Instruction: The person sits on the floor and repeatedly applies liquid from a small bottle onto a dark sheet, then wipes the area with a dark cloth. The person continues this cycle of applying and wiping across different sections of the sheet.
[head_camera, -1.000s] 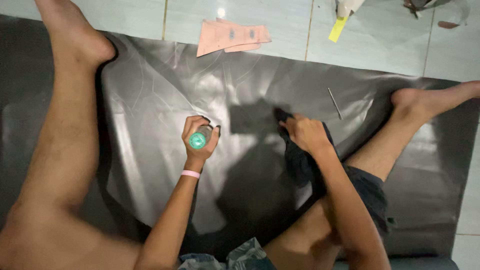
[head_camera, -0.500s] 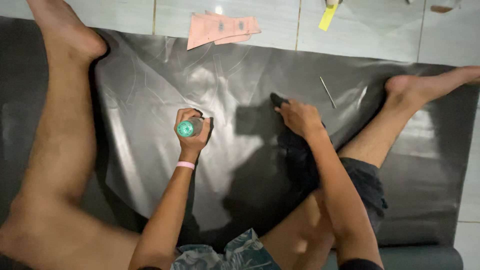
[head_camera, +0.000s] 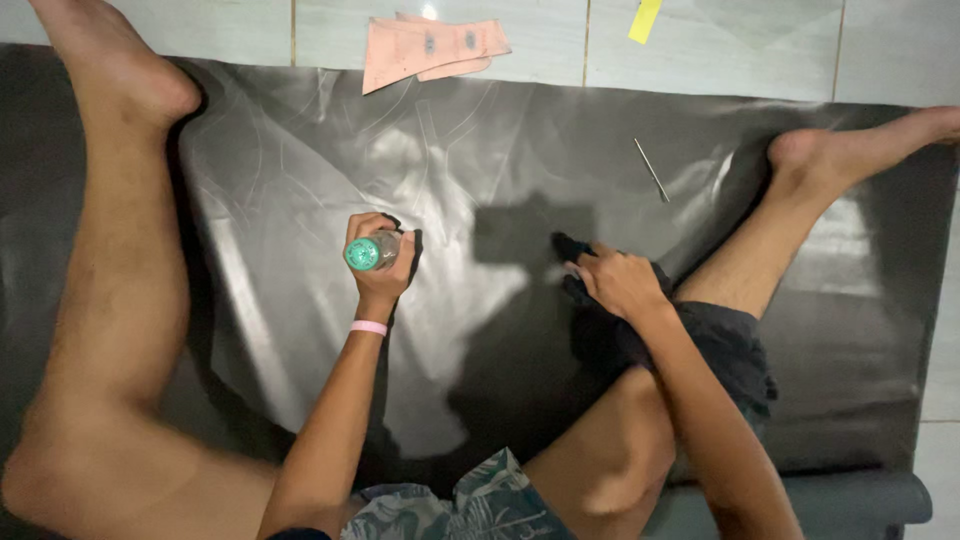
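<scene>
Your left hand (head_camera: 382, 262) is wrapped round a small clear bottle w/ green cap (head_camera: 366, 252), just left of frame centre, cap tipped toward the camera. The bottle looks light, rigid and likely slick; best held round the body, as it is now. Your right hand (head_camera: 617, 282), at 3 o'clock from the bottle, presses a dark cloth (head_camera: 573, 250) onto the grey leather sheet (head_camera: 300, 180) on the floor. The cloth is soft and bunches easily. Thin metal rod (head_camera: 651, 170) at 1 o'clock, pink paper patterns (head_camera: 430, 45) at 12.
</scene>
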